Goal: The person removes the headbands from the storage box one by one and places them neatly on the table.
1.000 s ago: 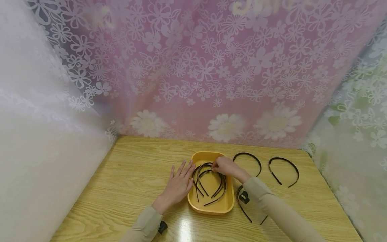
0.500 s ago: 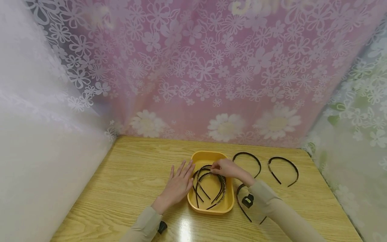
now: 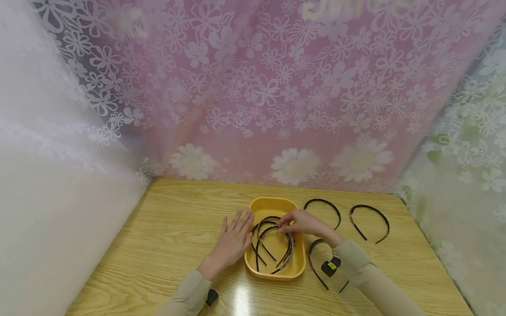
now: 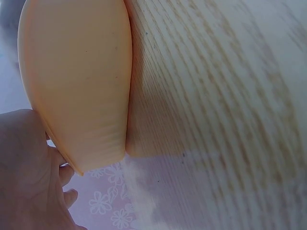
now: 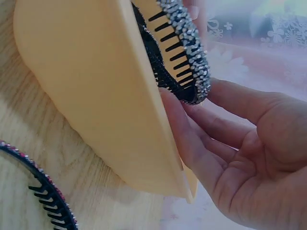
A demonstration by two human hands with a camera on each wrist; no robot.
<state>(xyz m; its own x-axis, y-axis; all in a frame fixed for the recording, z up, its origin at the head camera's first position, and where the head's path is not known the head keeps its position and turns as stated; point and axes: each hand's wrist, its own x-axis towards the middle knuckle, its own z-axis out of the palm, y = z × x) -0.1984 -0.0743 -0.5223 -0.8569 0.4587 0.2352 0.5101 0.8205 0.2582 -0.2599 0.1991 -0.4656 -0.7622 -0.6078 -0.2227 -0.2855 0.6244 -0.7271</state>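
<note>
A yellow plastic tray (image 3: 258, 275) holds several black toothed headbands (image 3: 258, 250), which overlap one another. My right hand (image 3: 303, 223) reaches over the tray's right side and pinches a headband (image 5: 194, 50) between thumb and fingers; silver stones cover its outer face and black teeth line the inside. Parts of that headband are hidden by the hand. My left hand (image 3: 231, 241) lies with straight, spread fingers against the tray's left rim. In the left wrist view the tray's outer wall (image 4: 81, 72) fills the upper left, with the left fingers along its rim.
On the wooden table (image 3: 178, 219), right of the tray, lie a black headband (image 3: 337, 210), another at far right (image 3: 388, 224), and a nearer one (image 3: 316, 272) partly behind the right sleeve (image 3: 371, 276). A pink flowered curtain (image 3: 253, 109) hangs behind; pale sheets flank the sides.
The headbands under my right hand have shifted slightly toward the front of the tray. My right wrist has turned and drawn a little right. The left hand stays in place.
</note>
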